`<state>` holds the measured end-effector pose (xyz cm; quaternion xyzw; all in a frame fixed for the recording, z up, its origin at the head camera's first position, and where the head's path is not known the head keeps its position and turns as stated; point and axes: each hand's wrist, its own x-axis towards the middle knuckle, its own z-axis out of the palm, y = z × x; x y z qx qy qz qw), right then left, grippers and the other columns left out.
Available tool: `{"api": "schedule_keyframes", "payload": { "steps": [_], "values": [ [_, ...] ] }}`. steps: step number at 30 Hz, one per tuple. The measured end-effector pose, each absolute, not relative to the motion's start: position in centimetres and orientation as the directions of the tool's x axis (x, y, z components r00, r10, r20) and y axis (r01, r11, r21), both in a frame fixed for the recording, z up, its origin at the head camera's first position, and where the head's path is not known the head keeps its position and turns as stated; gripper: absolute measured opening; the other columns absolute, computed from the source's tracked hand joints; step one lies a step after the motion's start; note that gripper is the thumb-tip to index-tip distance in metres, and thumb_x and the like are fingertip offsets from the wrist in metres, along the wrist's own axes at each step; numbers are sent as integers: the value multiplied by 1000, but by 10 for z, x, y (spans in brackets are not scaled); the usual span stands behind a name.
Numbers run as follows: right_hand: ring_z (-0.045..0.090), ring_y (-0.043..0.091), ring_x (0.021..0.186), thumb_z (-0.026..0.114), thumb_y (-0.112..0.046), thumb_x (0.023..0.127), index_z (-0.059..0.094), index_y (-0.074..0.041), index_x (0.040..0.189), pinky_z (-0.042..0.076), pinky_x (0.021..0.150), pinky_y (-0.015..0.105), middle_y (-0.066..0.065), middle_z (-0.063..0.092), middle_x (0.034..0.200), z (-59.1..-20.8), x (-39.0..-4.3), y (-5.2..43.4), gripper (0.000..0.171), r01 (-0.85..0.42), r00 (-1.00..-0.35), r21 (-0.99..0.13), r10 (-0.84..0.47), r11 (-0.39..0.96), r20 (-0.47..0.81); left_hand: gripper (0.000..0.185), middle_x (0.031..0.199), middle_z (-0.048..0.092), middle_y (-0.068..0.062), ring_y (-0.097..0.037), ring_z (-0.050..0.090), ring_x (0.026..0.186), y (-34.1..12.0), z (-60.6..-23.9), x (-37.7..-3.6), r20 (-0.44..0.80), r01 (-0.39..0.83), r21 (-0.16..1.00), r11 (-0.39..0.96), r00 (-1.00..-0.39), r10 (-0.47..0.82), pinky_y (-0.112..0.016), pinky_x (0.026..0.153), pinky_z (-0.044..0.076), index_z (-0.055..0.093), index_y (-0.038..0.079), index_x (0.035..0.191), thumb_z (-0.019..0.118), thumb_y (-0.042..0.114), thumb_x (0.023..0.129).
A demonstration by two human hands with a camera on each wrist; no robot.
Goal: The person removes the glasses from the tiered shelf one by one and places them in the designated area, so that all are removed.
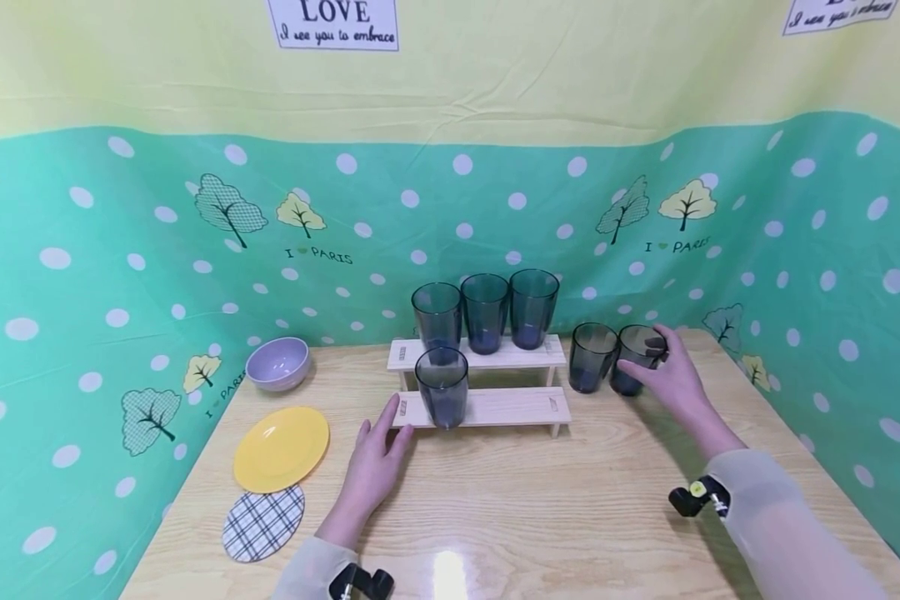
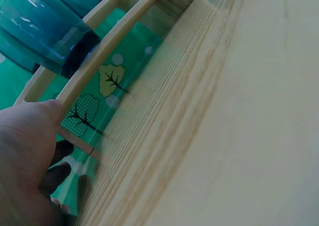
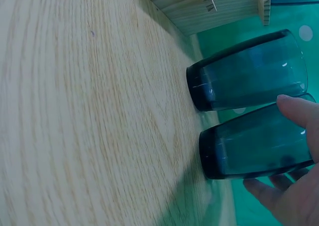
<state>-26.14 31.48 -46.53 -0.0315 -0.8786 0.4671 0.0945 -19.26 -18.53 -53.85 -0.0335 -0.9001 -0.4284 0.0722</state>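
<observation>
A two-step wooden rack (image 1: 495,407) stands mid-table. Three dark teal glasses (image 1: 485,312) line its upper step, and one glass (image 1: 442,387) stands at the left end of the lower step. Two more stand on the table to the right of the rack. My right hand (image 1: 656,358) grips the right-hand glass (image 1: 633,360), thumb in front and fingers behind; the right wrist view shows that glass (image 3: 259,143), my hand (image 3: 299,136) and its neighbour (image 3: 249,79). My left hand (image 1: 378,433) lies flat, fingertips touching the rack's lower left end (image 2: 114,41), near the glass (image 2: 40,26).
A lilac bowl (image 1: 277,364), a yellow plate (image 1: 281,448) and a round plaid coaster (image 1: 262,522) lie at the table's left. A green dotted cloth (image 1: 120,275) walls the back and both sides. Bare wooden tabletop (image 1: 540,508) spreads in front of the rack.
</observation>
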Motion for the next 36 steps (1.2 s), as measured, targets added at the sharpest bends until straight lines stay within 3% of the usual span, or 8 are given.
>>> {"api": "schedule_keyframes", "payload": {
  "steps": [6,14,22,36],
  "values": [
    [36,60,151,83,-43,102,3,-6,177,37,119,76,37,35,166,-466,-262,317,116,-37,-983,-821,125,569,131,65,167,49,-18,-65,21,158,-185,-538,-192,161,123,767,629,-987,-3,-79,125,23,38,21,174,61,38,116],
    [13,64,159,87,-40,99,2,-8,178,21,122,83,33,3,180,-459,-260,315,120,-51,-981,-792,117,609,153,65,169,48,-15,-64,19,159,-186,-538,-194,165,132,770,624,-986,5,-76,128,21,37,21,175,60,39,116],
    [29,64,153,89,-38,97,10,-14,179,29,118,84,33,21,176,-432,-241,303,116,-67,-956,-741,169,668,239,66,168,49,-16,-64,20,159,-185,-537,-194,172,138,769,624,-985,6,-75,128,21,38,20,174,61,38,116],
    [28,55,159,92,-33,95,22,-15,177,27,124,79,25,27,177,-399,-213,250,110,-196,-934,-738,107,645,342,65,168,48,-17,-65,20,158,-185,-537,-192,166,133,771,623,-986,4,-76,127,22,37,20,174,61,37,116]
  ]
}}
